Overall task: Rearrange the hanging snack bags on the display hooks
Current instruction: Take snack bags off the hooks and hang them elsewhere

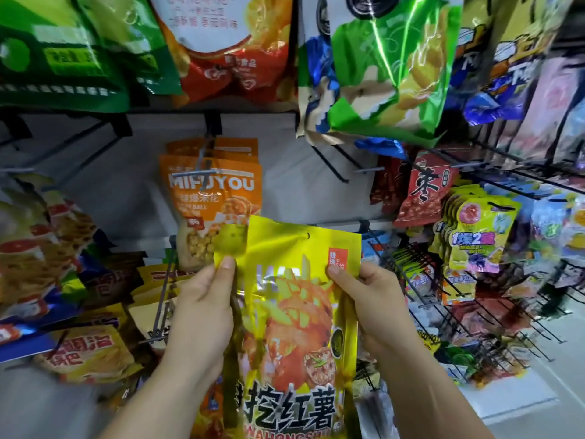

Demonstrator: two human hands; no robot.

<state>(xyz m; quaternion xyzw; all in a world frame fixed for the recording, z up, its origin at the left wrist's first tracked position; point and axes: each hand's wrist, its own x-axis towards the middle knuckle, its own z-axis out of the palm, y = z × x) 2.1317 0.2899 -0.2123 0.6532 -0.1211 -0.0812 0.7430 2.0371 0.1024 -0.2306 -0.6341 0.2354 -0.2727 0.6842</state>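
I hold yellow sweet-potato snack bags point(294, 312) upright in front of me, their hang holes near the top. My left hand point(202, 315) pinches the left upper edge with the thumb on front. My right hand point(376, 305) grips the right upper edge. Just behind and above hang orange MIFUYOU popcorn bags point(212, 198) on a hook point(205, 163). An empty black hook point(329, 163) juts out to the right of them, above the yellow bags.
Green and orange bags point(221, 49) hang along the top row, with a green-blue bag point(380, 74) at upper right. Red jujube packs point(424, 188) and yellow candy packs point(478, 232) crowd the right hooks. More bags point(91, 353) hang lower left. The white back panel point(95, 185) shows between them.
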